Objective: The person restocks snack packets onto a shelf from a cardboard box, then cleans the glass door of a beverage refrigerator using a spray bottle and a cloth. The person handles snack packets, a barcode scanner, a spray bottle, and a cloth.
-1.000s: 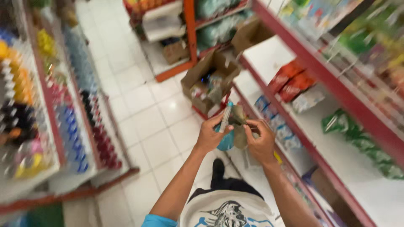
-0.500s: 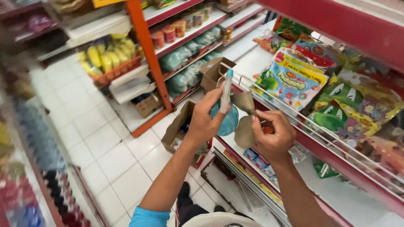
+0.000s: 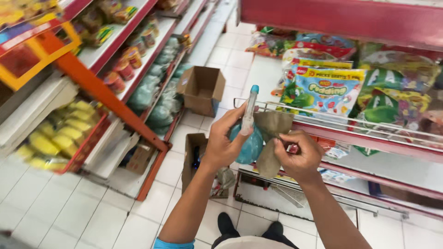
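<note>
We are gripping a pale tube with a blue cap (image 3: pixel 249 110) upright in our left hand (image 3: pixel 223 145), fingers curling round it and a teal pouch (image 3: pixel 251 145) behind. Just right, a brownish pouch (image 3: pixel 271 138) is hanging before the wire shelf rail (image 3: pixel 350 121); our right hand (image 3: pixel 297 154) is pinching its edge, fingers pressed together.

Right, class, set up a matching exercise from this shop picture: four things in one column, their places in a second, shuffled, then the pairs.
Things
1. slim tube with a blue cap
2. brown cloth
3. open cardboard box
4. yellow packets

Places
A. low left shelf
B. pinched by the right hand
C. on the floor tiles, down the aisle
D. upright in the left hand

Pairs: 1-D, 2-B, 3-C, 4-A
</note>
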